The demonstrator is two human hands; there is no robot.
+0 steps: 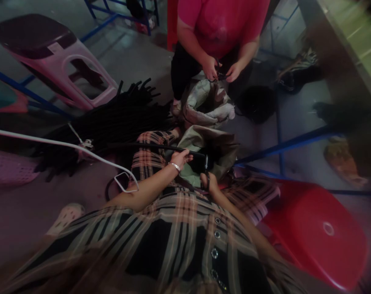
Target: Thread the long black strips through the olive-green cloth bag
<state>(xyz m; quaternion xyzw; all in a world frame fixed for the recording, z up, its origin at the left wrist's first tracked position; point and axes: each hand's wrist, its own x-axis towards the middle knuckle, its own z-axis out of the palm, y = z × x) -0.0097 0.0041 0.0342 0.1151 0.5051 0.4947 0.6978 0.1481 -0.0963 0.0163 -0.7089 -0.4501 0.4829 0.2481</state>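
Note:
My left hand (182, 158), with a bracelet at the wrist, is closed around a long black tube or strip (155, 146). The strip runs leftward across my knee, and its right end reaches over an open sack (190, 139). In my right hand (212, 183) is a pair of scissors (206, 163), its blades pointing up at the strip's right end. Whether the blades are apart or closed I cannot make out. Dark contents inside the sack are too dim to name.
Opposite me a person in a pink shirt (222, 28) holds dark scissors over another sack (200, 100). A pile of black strips (121, 110) lies at left, near a stool (81, 61). A white rod (65, 143) crosses the left side. A red stool (323, 237) stands at right.

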